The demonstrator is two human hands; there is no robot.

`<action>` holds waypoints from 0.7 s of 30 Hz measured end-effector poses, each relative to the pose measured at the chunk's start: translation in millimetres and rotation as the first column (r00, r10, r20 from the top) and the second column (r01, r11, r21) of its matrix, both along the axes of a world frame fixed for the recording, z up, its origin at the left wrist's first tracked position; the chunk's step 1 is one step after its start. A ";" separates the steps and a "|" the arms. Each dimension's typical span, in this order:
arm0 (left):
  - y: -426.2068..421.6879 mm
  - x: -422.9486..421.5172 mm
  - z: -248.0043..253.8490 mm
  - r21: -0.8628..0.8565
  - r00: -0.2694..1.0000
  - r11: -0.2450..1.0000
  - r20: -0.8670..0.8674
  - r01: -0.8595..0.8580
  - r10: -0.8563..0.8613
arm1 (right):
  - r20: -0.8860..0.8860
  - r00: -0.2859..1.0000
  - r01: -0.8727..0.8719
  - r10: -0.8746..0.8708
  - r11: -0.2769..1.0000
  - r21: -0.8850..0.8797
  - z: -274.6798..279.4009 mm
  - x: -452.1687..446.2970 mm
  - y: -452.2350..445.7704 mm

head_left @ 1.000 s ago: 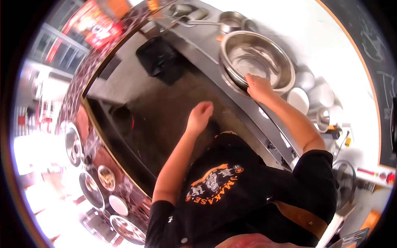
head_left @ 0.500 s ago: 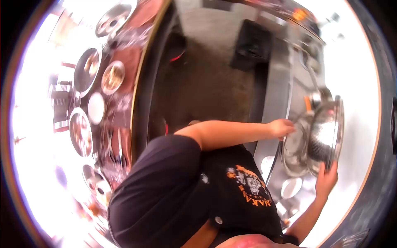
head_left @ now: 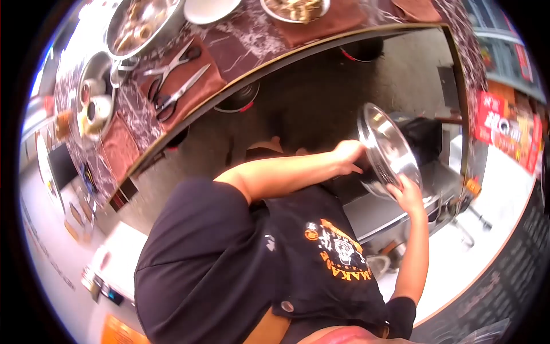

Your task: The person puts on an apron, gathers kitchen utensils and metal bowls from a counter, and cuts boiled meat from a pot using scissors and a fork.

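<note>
A shiny steel bowl [head_left: 392, 143] is held in the air, tipped on its side, with what looks like a second rim behind it. My left hand [head_left: 349, 156] grips its left edge, the fingertips partly hidden at the rim. On the lower right rim, my right hand [head_left: 408, 195] is closed with its fingers over the edge. Both hands are in front of my body, above the floor gap and the edge of the steel counter [head_left: 381, 213].
Along the marble counter [head_left: 246, 28] lie scissors [head_left: 172, 71], a knife [head_left: 186, 86], a white plate [head_left: 211, 8], a bowl of food [head_left: 295, 7] and pans. A black bin [head_left: 424, 137] stands beyond the steel bowl. Red boxes [head_left: 504, 129] sit at the right.
The steel bowl has been lifted off the steel counter and carried away from the wall with both hands. The view has swung round towards the marble counter.
</note>
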State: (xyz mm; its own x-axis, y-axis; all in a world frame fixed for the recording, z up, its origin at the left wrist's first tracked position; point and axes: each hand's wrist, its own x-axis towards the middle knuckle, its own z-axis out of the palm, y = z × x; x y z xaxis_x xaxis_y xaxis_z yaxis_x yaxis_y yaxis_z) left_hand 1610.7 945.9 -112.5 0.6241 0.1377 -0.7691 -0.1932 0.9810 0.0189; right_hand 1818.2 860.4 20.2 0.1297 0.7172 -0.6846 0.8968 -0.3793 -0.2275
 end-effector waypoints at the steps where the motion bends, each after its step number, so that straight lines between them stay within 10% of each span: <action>1: 4.0 -10.8 -19.2 0.007 0.991 0.997 -0.113 -0.073 0.073 | 0.015 0.989 -0.147 0.147 0.989 -0.011 -35.8 6.1 22.5; 8: -11.0 -97.9 -159.8 0.086 0.737 0.882 -0.514 -0.464 0.438 | 0.129 0.755 -0.656 0.643 0.739 0.153 -208.7 0.0 178.6; 21: -48.6 -256.7 -344.2 0.356 0.015 0.195 -0.451 -0.914 0.892 | 0.539 0.732 -0.617 0.417 0.741 0.264 -522.4 98.3 403.2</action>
State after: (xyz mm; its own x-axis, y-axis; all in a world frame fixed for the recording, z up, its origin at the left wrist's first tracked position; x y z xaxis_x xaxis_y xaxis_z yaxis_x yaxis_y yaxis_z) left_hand 1354.0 897.3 -456.8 -0.4290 0.2709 -0.8617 -0.8915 0.0267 0.4522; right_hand 1916.5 1263.6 -502.2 -0.1494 0.9459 -0.2881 0.9562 0.2124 0.2015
